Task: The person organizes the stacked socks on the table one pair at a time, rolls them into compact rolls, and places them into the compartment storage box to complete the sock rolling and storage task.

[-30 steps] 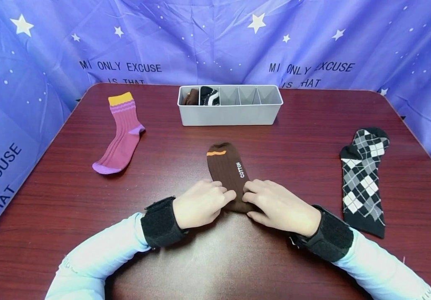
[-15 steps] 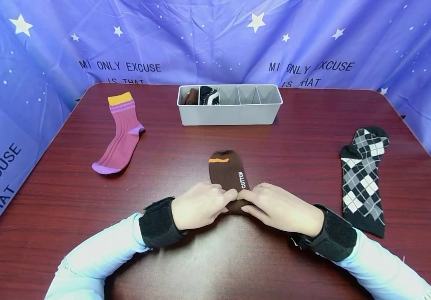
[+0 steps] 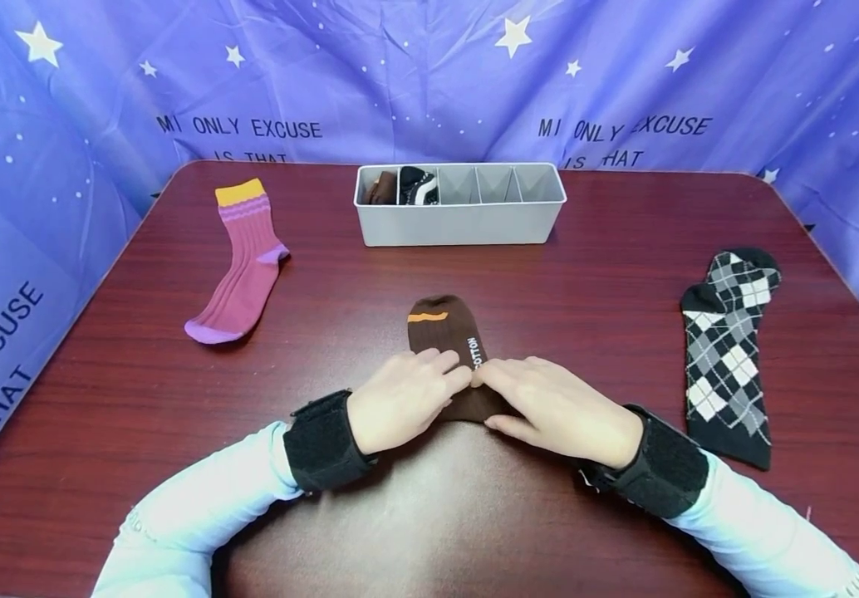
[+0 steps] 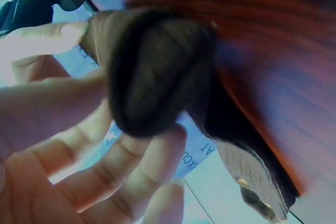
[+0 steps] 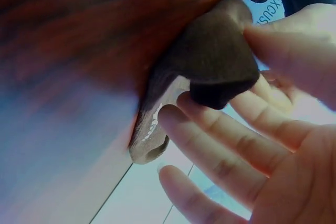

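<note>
A brown sock [image 3: 437, 332] with an orange stripe and white COTTON lettering lies on the table in front of me, its near end folded over. My left hand [image 3: 407, 397] pinches the folded part from the left. From the right, my right hand [image 3: 562, 407] pinches the same part, its index fingertip close to the left one and partly over the lettering. The left wrist view shows the doubled sock end [image 4: 157, 72] between thumb and fingers. In the right wrist view the folded sock [image 5: 212, 51] bulges between thumb and fingers, while the far end rests flat.
A grey divided box [image 3: 459, 226] stands at the back, with a brown bundle [image 3: 382, 189] and a black-and-white bundle [image 3: 418, 186] in its two left compartments. A pink sock [image 3: 250, 266] lies left, an argyle sock [image 3: 728, 357] right, on the dark red table [image 3: 586, 291].
The sock first slid toward me, then slightly left. My right fingers moved in beside the left ones at the fold, and the lettering is now partly covered.
</note>
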Demonstrator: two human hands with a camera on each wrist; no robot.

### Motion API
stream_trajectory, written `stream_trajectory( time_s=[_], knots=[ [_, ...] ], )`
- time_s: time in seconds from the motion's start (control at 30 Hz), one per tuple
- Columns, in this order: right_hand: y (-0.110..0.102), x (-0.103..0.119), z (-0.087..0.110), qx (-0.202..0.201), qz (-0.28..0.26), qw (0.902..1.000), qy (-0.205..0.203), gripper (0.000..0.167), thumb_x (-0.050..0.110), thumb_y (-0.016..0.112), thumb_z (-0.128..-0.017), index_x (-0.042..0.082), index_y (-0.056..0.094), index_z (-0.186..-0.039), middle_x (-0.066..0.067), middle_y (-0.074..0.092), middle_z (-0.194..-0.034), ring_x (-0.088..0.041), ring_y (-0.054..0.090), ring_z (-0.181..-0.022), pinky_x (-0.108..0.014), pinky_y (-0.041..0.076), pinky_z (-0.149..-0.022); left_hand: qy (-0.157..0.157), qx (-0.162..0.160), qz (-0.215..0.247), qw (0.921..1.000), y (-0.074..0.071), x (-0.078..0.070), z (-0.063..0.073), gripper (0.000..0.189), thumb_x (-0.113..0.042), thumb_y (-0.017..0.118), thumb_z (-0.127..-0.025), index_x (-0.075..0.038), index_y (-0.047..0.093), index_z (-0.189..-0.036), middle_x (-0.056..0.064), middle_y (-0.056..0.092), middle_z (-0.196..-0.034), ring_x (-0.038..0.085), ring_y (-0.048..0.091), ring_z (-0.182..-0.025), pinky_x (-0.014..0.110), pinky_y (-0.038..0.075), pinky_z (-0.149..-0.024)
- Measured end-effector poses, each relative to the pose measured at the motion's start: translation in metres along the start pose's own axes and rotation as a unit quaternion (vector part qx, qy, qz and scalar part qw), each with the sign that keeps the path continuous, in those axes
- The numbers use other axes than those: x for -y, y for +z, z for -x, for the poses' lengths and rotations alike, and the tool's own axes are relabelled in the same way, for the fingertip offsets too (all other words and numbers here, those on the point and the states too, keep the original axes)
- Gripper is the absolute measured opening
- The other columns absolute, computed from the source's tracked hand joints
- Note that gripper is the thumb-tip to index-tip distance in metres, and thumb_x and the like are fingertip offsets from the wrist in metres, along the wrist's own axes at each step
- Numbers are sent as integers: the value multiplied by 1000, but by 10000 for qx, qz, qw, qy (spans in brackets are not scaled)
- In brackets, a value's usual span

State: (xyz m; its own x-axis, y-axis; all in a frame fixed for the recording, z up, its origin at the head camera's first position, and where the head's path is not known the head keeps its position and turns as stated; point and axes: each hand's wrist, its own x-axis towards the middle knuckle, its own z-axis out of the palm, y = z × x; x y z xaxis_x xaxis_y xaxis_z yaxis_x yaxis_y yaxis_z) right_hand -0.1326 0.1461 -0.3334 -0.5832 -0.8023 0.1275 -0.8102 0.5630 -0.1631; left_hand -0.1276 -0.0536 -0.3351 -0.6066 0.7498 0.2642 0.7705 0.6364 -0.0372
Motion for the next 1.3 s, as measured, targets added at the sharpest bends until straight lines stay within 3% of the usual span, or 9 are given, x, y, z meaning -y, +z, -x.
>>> stream_trajectory(
  time_s=[0.17, 0.3, 0.43, 0.57, 0.67, 0.83, 0.93, 1.13, 1.3],
  knots=[
    [1, -2, 2, 67, 59, 9999, -134, 45, 26, 70, -64, 12, 51, -102, 6, 55, -93, -7, 50, -85, -29, 40, -74, 58, 51, -132, 9999, 0, 1, 0, 15, -26, 66, -69, -16, 60, -79, -4, 50, -75, 13, 48, -65, 25, 41, -52],
    [3, -3, 2, -312, 187, 9987, -357, 32, 20, 68, -68, 12, 54, -96, 5, 56, -86, -8, 51, -79, -28, 41, -72, 61, 281, -125, 9995, -2, 1, 1, 25, -33, 69, -64, -15, 60, -78, -4, 49, -74, 13, 48, -66, 25, 41, -52],
    [3, -3, 1, -512, 306, 9972, -448, 19, 17, 63, -73, 14, 56, -91, 8, 55, -80, -6, 51, -75, -26, 40, -70, 105, 387, -30, 9992, -2, 0, 1, 20, -26, 67, -65, -14, 58, -78, -4, 52, -71, 14, 50, -66, 26, 42, -53],
    [2, -2, 1, -457, 262, 9981, -324, 14, 18, 58, -77, 17, 57, -91, 10, 56, -81, -3, 51, -76, -26, 40, -71, 213, 395, 258, 9987, -3, 1, 2, 19, -17, 61, -68, -12, 52, -85, -2, 55, -69, 15, 53, -65, 27, 42, -53],
    [0, 0, 1, -330, 173, 9989, -276, 22, 27, 59, -77, 17, 57, -96, 10, 57, -84, -3, 51, -78, -26, 39, -74, 168, 567, 634, 9962, -4, 3, 2, 23, -10, 57, -70, -13, 46, -89, -3, 55, -67, 15, 55, -66, 29, 43, -54],
    [-1, 0, 3, -226, 122, 9990, -365, 43, 34, 67, -68, 12, 54, -103, 7, 56, -88, -6, 51, -80, -28, 39, -76, -25, 1065, 1163, 9875, -5, 6, 1, 26, -3, 52, -71, -14, 42, -93, -4, 53, -65, 13, 56, -67, 30, 44, -55],
    [0, 0, 3, -320, 220, 9983, -436, 37, 29, 67, -68, 12, 55, -99, 6, 55, -85, -7, 50, -78, -28, 39, -73, -4, 905, 1177, 9889, -3, 6, 0, 19, -5, 51, -74, -14, 43, -90, -3, 53, -68, 14, 55, -67, 29, 43, -53],
    [2, -1, 2, -424, 535, 9968, -413, 20, 25, 62, -74, 13, 58, -90, 5, 51, -81, -9, 47, -73, -27, 39, -68, 135, 171, 620, 9978, 0, 6, -2, 7, -12, 56, -75, -14, 50, -77, -3, 52, -73, 13, 53, -69, 27, 42, -53],
    [2, -2, 1, -273, 712, 9969, -208, 16, 23, 61, -75, 12, 60, -87, 3, 47, -82, -11, 44, -69, -28, 38, -64, 286, 465, 591, 9968, -1, 5, -2, 20, -31, 63, -72, -16, 54, -81, -5, 53, -80, 11, 53, -74, 27, 43, -58]
  ],
)
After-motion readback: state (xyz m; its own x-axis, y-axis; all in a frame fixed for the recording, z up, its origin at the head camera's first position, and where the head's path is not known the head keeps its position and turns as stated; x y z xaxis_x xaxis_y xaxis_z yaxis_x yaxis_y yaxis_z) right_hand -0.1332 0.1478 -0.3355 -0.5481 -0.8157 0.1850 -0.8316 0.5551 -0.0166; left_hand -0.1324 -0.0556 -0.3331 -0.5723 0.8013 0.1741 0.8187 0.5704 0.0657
